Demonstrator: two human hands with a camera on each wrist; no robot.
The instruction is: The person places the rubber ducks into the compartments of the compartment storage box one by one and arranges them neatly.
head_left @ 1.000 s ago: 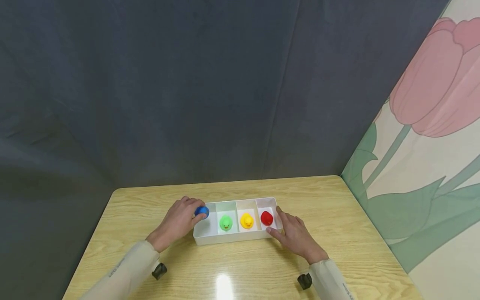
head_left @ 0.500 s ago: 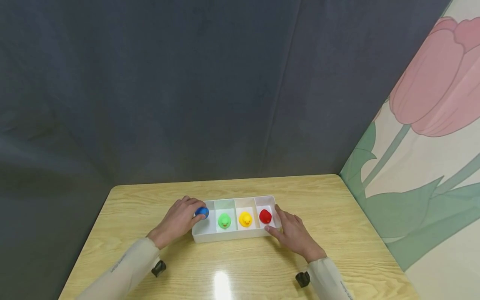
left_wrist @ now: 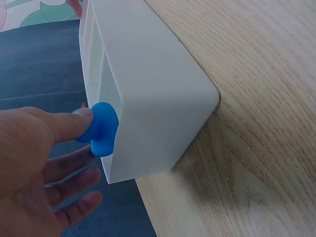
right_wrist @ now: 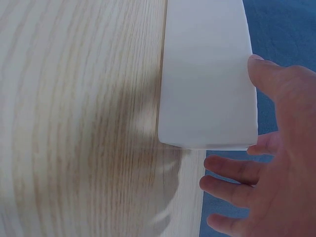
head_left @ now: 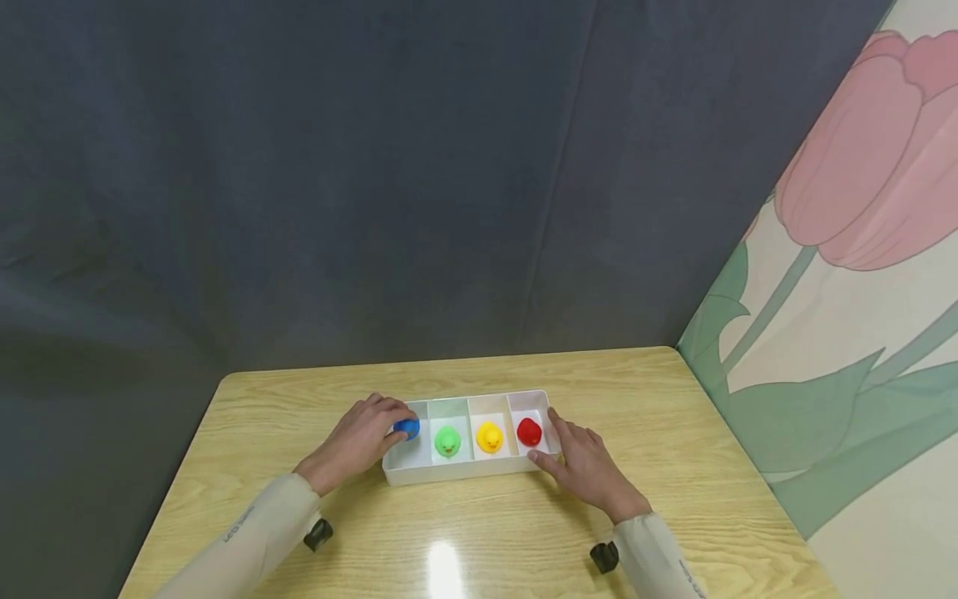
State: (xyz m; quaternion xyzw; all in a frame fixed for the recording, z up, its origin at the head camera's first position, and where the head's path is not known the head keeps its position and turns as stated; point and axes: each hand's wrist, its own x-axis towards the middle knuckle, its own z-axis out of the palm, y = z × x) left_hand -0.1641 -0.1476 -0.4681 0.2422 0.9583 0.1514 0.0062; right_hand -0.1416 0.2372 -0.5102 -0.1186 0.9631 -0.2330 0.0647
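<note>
A blue rubber duck (left_wrist: 104,131) is pinched between the thumb and fingers of my left hand (head_left: 361,441), partly covered by them. It sits at the opening of the leftmost compartment of a white divided box (head_left: 464,472). A green rubber duck (head_left: 447,443), a yellow rubber duck (head_left: 490,438) and a red toy (head_left: 529,432) each lie in a compartment of their own to the right. At the box's right end rests my right hand (head_left: 591,468), its thumb touching the front rim and its index finger near the end wall. Its other fingers extend loosely beyond the box.
The box stands on a light wooden table (head_left: 314,391), which reaches back to a dark curtain (head_left: 419,183). To the right hangs a tulip-patterned cloth (head_left: 861,333). Small black devices (head_left: 604,557) are worn under both wrists.
My left hand has lowered the blue duck slightly and shifted it a little right, into the leftmost compartment's opening. My right hand keeps its place at the box's end.
</note>
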